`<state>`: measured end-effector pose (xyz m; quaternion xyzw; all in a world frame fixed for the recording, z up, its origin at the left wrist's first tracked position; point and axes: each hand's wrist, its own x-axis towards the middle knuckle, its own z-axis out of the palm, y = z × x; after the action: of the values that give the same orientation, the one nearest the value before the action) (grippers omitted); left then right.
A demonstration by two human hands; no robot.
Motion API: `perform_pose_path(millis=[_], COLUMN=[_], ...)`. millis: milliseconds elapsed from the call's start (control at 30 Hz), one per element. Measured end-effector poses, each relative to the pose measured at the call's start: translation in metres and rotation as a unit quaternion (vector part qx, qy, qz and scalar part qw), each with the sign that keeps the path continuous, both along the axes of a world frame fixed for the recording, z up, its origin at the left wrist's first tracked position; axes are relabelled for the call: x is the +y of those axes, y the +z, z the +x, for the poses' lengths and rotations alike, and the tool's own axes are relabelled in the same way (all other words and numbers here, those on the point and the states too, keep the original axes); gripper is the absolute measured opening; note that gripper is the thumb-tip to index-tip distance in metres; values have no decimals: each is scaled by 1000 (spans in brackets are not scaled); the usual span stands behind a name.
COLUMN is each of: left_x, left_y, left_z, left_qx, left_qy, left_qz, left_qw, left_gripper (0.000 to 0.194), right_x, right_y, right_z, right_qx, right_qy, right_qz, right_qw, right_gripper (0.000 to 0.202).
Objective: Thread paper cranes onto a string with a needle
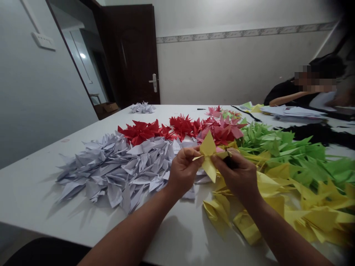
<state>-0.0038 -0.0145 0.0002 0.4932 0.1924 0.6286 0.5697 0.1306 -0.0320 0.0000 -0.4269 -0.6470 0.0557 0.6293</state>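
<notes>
Between both hands, raised over the table, is a yellow folded paper flower [208, 154] with pointed petals spread apart. My left hand [184, 166] is closed, pinching its left petal between thumb and fingers. On the other side my right hand [238, 170] grips the right petal, thumb near the flower's middle. Something small and dark [228, 159] shows by the right fingers; its kind is unclear. Yellow folded paper pieces [277, 188] lie under and beside my right hand. White folded paper pieces [111, 170] are heaped left of my left hand.
Red paper flowers [141, 132], pink ones [224, 129] and green ones [280, 142] lie heaped beyond the hands on the white table [33, 192]. Black strands [318, 135] and stacked paper sheets [294, 112] lie at right. A person [288, 92] sits at the far right.
</notes>
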Motion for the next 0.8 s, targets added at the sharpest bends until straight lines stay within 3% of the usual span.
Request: perform_pose_path(millis=[233,433,567,800], left_x=[0,2,4,5], left_y=[4,2,0,8], left_z=[-1,-2,-2,-7], left_qx=[-60,-56,-31,-79], left_qy=[-67,-51,-57,-108], left_qz=[-109,-100,-78,-233], left_qw=[990,992,995,963], left_gripper=[37,34,28,17], right_x=[0,1,1,-6], right_y=[-1,-2,-3,1], right_z=[-1,-2,-3,-4], right_qx=[5,9,35,63], right_qy=[7,4,39,77], right_qz=[17,3,-4,-45], right_qw=[1000,1000,999,994], right_gripper=[18,21,10,21])
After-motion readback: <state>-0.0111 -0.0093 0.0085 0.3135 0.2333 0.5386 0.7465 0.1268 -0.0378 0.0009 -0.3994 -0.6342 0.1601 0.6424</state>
